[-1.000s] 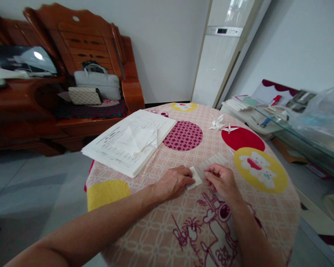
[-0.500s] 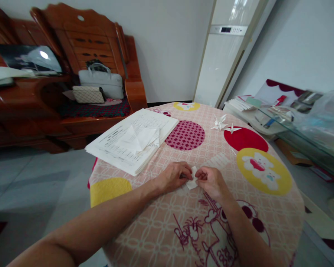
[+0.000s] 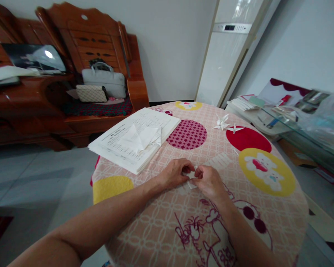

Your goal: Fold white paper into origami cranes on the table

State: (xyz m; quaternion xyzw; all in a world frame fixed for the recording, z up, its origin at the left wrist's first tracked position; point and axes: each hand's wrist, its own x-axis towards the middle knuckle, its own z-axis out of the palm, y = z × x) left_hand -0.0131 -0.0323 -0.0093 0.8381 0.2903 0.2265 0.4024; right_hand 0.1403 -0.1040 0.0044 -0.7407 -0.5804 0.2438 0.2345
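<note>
A small piece of folded white paper [image 3: 192, 184] lies on the patterned tablecloth [image 3: 153, 226], between my two hands and partly hidden by them. My left hand [image 3: 177, 172] grips its left side with curled fingers. On the right side, my right hand [image 3: 209, 181] pinches the paper between thumb and fingers. Just beyond my right hand is a pale printed strip of paper [image 3: 219, 161], flat on the cloth. Farther back stand folded white paper cranes [image 3: 222, 121], with a single crane [image 3: 235, 128] beside them on the red circle.
A thick stack of printed sheets [image 3: 114, 148] with folded white papers [image 3: 141, 137] on top lies at the table's left. Beyond it is a wooden chair [image 3: 100, 33] holding a grey bag [image 3: 105, 79]. To the right stands a cluttered glass shelf [image 3: 308, 139].
My right hand has shifted slightly left over the paper, closing the gap to my left hand. Less of the paper shows now. The view has turned slightly.
</note>
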